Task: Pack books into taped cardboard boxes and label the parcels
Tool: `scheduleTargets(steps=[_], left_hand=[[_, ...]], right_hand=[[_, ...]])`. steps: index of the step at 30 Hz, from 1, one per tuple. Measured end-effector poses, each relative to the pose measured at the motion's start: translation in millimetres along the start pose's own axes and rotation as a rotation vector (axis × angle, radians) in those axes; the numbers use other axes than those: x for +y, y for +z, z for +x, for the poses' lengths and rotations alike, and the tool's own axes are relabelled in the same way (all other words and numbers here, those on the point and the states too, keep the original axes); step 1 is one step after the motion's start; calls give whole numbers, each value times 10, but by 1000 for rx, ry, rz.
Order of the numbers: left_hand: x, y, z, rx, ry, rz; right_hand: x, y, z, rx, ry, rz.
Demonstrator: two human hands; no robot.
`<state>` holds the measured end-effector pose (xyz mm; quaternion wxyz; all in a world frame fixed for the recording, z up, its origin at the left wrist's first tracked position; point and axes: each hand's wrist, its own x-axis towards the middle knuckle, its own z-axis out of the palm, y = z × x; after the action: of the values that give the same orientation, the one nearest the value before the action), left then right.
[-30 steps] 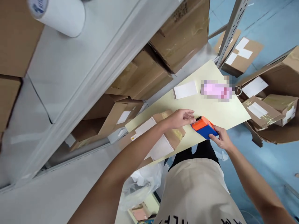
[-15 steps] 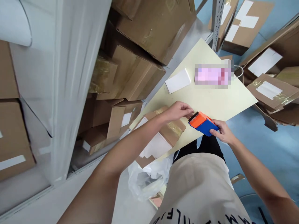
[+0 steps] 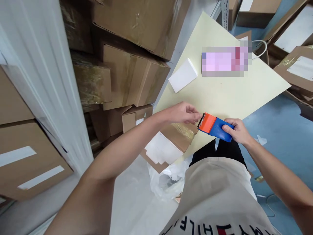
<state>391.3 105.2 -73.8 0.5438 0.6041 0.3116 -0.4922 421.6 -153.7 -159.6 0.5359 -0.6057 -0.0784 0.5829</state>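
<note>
My right hand (image 3: 236, 130) grips a blue and orange tape dispenser (image 3: 212, 126), thumb on its blue face. The dispenser lies flat-side up over the table's near edge, and its row of dark teeth points left. Close to those teeth is my left hand (image 3: 187, 112), its fingers bent together and the fingertips at the toothed end. Whether a tape end is between them is too small to make out. Just below my left wrist sits a taped cardboard box (image 3: 182, 135) with a white label on its side.
The pale yellow table (image 3: 227, 94) carries a white box (image 3: 183, 75) and a blurred pink item (image 3: 220, 62). Stacked cartons (image 3: 129, 68) fill the shelf on the left, behind a white post (image 3: 46, 65). More cartons (image 3: 298, 68) stand at right; a plastic bag (image 3: 166, 182) hangs below.
The dispenser has turned flatter, showing more of its blue face, and my right hand has shifted slightly right with it. My left hand stays by the toothed end. The camera view has shifted.
</note>
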Motion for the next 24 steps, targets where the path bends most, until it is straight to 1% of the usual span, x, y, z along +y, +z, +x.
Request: scheduleTargets(steps=[1,3,8,10,13,15,17,20,22,24], left_hand=[[-10,21,-21,-13,8,-5],[-17,54,-52,2,5,-5],[-2,67,-7,106,-29,81],[-17,36,43,139,-31,157],[-82,-62,107,116,-89,247],[-149,-153,123,101,-162,284],[-225,-237,118,100,-222,346],[-340,-286,109,74,-255,562],[-405,-246,114,70,-224,772],[-456,-165,118,96,-172,956]], right_hand=[[13,1,3,0,-4,-4],[45,14,13,-4,-5,-4],[86,104,54,6,23,48],[80,165,71,-1,80,101],[100,248,60,-28,212,199],[175,271,2,-34,295,231],[303,274,-103,-30,379,227],[527,305,-293,-52,510,250],[636,371,-387,-85,569,292],[695,460,-435,-103,598,326]])
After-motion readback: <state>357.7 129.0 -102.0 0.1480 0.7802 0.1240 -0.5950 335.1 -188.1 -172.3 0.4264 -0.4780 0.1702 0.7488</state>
